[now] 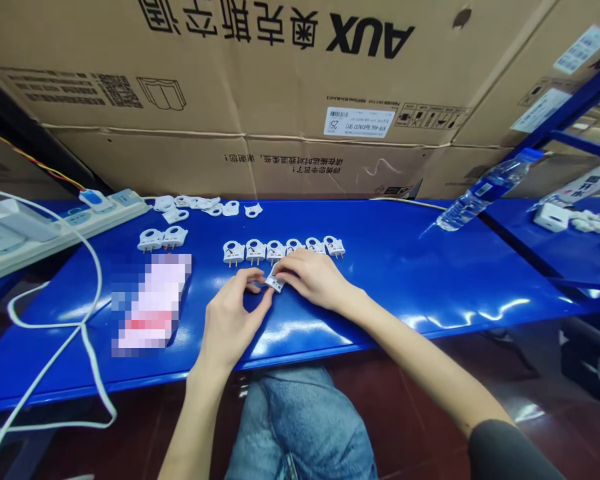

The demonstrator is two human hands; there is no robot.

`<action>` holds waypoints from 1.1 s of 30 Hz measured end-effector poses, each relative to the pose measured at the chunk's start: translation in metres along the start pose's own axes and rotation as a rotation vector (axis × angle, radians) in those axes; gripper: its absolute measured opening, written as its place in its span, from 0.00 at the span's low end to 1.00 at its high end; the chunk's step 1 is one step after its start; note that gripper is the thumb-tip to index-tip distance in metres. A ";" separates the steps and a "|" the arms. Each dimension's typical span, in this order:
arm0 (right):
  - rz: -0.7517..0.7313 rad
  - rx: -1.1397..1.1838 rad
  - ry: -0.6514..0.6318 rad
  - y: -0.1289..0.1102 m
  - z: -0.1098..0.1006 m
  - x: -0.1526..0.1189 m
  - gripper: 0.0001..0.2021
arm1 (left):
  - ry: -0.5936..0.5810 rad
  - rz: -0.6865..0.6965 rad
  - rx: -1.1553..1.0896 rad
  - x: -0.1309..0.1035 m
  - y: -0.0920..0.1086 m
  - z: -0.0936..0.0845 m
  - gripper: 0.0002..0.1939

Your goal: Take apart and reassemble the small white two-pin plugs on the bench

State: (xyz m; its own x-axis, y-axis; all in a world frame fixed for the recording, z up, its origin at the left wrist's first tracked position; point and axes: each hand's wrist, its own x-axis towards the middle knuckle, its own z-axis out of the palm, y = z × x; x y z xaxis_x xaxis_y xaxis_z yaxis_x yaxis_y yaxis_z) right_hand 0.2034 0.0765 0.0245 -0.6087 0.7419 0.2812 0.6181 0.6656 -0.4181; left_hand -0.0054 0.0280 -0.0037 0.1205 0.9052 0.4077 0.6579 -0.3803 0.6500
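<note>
Between my two hands is a small white plug piece (275, 285) with dark marks on its face, tilted just above the blue tabletop. My right hand (317, 275) is closed, its fingers pinching the top and right side of the piece. From the left, my left hand (229, 312) grips the lower edge between thumb and curled fingers. Behind them stands a row of several white two-pin plugs (234, 253) with ring-shaped tops and small red and dark parts inside. My right hand covers part of that row.
Two more plugs (174, 237) stand at left, before a scatter of white ring-shaped covers (231, 209). A power strip (105, 212), a looping white cable (96, 363) and a blurred pinkish item (155, 300) lie left. A water bottle (485, 192) leans right; cardboard boxes (280, 143) back the table (405, 267).
</note>
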 end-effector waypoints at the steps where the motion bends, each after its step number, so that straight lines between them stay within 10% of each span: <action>1: 0.003 -0.004 0.002 0.000 0.000 0.000 0.08 | 0.004 0.006 0.004 0.000 0.000 0.000 0.13; 33: 0.016 -0.149 -0.017 -0.002 -0.004 0.000 0.07 | -0.029 0.088 0.123 0.002 0.003 -0.001 0.09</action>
State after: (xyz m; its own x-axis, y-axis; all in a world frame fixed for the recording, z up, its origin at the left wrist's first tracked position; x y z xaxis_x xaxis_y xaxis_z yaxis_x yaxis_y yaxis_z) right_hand 0.2044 0.0755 0.0282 -0.6059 0.7516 0.2606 0.6940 0.6596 -0.2887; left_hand -0.0045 0.0282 -0.0004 0.2020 0.8750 0.4400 0.7296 -0.4341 0.5284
